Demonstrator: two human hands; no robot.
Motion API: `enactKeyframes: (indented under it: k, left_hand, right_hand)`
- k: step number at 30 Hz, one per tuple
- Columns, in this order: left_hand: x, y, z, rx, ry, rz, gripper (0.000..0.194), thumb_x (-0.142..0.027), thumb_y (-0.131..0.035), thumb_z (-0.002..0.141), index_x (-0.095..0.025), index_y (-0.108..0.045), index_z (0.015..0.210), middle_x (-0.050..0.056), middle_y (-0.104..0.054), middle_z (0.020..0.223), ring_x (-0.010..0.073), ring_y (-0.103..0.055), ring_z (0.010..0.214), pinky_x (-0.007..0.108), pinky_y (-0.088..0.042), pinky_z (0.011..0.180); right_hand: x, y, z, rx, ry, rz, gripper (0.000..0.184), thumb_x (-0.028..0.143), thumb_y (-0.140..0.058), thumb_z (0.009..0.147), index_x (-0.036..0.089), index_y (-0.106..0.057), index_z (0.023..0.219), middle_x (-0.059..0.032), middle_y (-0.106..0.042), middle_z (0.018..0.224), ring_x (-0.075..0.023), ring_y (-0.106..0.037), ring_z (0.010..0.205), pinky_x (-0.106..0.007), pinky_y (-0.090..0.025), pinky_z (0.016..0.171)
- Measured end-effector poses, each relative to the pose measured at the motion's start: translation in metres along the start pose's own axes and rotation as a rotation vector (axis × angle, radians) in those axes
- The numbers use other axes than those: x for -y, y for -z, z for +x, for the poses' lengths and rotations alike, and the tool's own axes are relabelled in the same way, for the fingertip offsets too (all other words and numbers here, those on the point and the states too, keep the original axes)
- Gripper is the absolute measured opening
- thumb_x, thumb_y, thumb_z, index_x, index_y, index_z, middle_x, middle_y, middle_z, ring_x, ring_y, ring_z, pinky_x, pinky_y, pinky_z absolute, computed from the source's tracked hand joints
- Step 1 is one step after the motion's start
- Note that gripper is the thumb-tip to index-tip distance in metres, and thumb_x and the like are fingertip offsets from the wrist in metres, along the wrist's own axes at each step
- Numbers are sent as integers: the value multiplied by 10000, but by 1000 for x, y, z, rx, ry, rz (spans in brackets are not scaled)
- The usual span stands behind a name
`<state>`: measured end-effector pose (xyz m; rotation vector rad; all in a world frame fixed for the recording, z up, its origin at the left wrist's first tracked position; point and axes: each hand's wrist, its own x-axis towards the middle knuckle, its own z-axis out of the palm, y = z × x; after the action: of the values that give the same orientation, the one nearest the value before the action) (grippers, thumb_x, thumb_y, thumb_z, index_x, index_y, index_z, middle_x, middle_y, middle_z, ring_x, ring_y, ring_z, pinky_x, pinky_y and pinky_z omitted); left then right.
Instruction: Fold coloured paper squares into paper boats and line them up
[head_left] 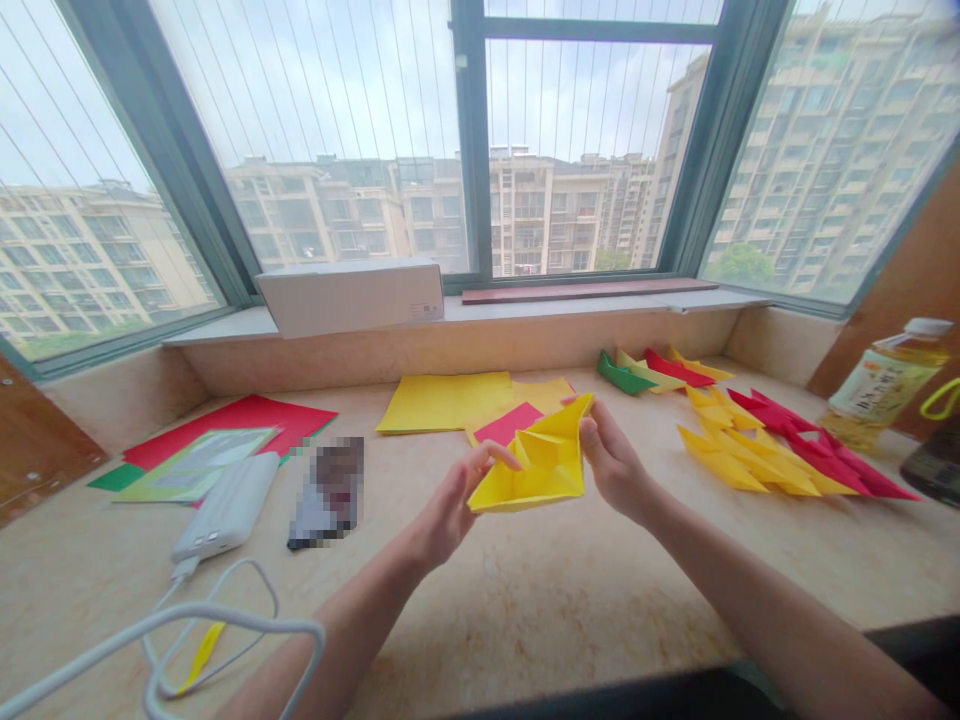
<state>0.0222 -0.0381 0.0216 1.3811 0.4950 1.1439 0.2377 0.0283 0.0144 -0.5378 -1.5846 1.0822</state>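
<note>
Between my hands, above the stone counter, is a yellow folded-paper boat, tilted so that its hollow inside faces me. My left hand grips its left end, with a finger reaching over the edge into the fold. At the right end, my right hand pinches the raised corner; part of the paper there is hidden by the fingers. Behind the boat lie yellow paper sheets and a red piece of paper.
Finished paper boats in yellow and red lie at right, beside a drink bottle. More boats sit farther back. Left are red sheets, a white power bank and its looping cable. A white box rests on the sill.
</note>
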Motion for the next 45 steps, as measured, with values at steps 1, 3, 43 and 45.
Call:
enactKeyframes:
  k: [1,3,43,45]
  left_hand:
    - [0,1,1,0,26,-56,643,-761,-369,873,-175,-596,1007,78,-634,969,203,-608,831,298,-466,712]
    - [-2,4,3,-11,114,-82,605,-732,-406,880,-164,-604,936,78,-643,928,198,-614,801,287,-462,681]
    - [4,-2,15,-451,125,221,415,-435,-792,742,-151,-554,930,40,-676,824,167,-635,706,259,-475,655]
    - [5,-3,15,-442,102,255,395,-436,-783,750,-153,-547,894,22,-652,785,151,-612,680,243,-458,631]
  right_hand:
    - [0,1,0,10,-11,2,387,573,-434,973,251,-485,1181,-83,-636,1055,-224,-634,904,-310,-539,709]
    - [0,2,0,57,-37,0,402,574,-440,972,248,-489,1202,-86,-642,1051,-226,-638,906,-309,-541,704]
    - [-9,-17,-7,294,-267,-151,529,632,-534,895,130,-678,971,12,-561,615,-110,-515,488,-221,-407,453]
    - [-10,-20,-9,268,-298,-138,463,593,-600,869,135,-673,872,17,-552,603,-100,-491,475,-216,-377,435]
